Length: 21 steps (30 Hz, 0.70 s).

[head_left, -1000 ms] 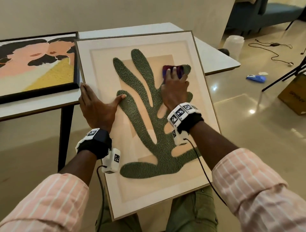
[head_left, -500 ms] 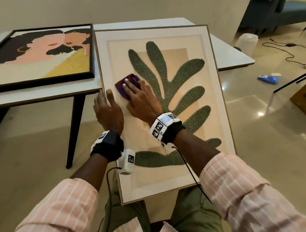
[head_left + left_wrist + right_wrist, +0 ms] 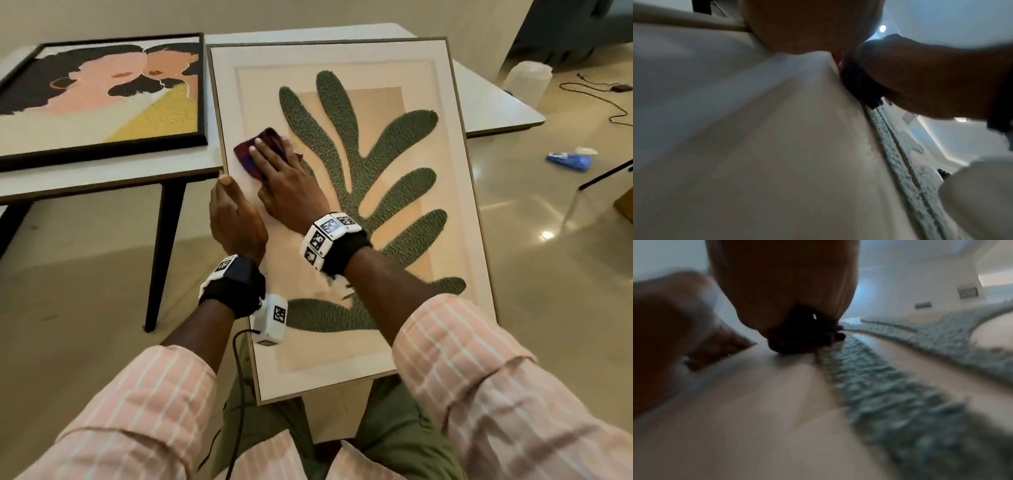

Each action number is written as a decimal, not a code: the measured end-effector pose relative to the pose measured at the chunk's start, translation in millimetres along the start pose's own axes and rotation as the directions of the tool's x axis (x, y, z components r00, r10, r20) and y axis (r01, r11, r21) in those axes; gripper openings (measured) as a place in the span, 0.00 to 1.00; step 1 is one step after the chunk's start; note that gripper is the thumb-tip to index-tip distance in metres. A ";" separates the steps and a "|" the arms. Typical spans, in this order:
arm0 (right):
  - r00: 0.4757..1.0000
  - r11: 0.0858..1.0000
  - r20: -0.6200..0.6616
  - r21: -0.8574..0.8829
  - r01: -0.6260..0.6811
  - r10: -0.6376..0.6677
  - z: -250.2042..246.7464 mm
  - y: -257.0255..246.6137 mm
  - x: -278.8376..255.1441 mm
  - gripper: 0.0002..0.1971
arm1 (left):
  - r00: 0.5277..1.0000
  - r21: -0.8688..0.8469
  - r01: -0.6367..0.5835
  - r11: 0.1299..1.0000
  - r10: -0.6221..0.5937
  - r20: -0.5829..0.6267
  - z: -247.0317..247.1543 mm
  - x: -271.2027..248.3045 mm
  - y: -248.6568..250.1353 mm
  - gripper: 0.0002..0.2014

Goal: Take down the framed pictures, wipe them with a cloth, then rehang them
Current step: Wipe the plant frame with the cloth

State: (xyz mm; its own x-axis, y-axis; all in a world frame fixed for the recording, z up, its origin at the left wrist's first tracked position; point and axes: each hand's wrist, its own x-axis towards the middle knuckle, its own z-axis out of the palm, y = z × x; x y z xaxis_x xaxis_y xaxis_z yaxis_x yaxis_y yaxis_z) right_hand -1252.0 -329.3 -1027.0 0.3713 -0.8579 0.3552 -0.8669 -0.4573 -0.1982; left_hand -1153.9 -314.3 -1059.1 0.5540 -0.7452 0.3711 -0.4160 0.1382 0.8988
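A large light-framed leaf picture (image 3: pixel 394 171) lies tilted across my lap, its top end over the white table (image 3: pixel 102 178). My right hand (image 3: pixel 284 181) lies flat on a dark red and purple cloth (image 3: pixel 245 156) and presses it onto the picture's left margin. My left hand (image 3: pixel 236 216) grips the frame's left edge just below the cloth, thumb on top. The right wrist view shows the cloth (image 3: pixel 803 335) bunched under my palm on the picture (image 3: pixel 777 402). The left wrist view shows the cloth (image 3: pixel 859 84) under the right hand (image 3: pixel 920 73). A black-framed picture (image 3: pixel 102 99) of two faces lies flat on the table.
On the glossy floor to the right lie a blue packet (image 3: pixel 568 161), a black cable (image 3: pixel 609 102) and a dark stand leg (image 3: pixel 606 174). A white container (image 3: pixel 527 82) stands behind the table corner. A black table leg (image 3: pixel 164 253) is at my left.
My right hand swept the cloth from the picture's upper middle across to its left margin. My left hand went from lying flat on the picture to gripping its left edge.
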 end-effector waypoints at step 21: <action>0.958 0.935 -0.067 -0.207 -0.288 0.280 -23.2 43.2 -43.3 0.34 | 0.970 0.468 -0.227 0.854 0.157 0.185 3.8 -11.9 1.0 0.64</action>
State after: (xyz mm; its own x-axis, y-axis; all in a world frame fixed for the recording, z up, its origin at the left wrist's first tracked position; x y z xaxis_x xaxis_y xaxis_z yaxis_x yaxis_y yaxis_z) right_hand -1313.2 -306.5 -1029.8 0.0907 -0.9338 0.3462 -0.9864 -0.1321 -0.0981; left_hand -1163.7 -307.7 -1063.4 0.3390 -0.8219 0.4578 -0.8186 -0.0178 0.5741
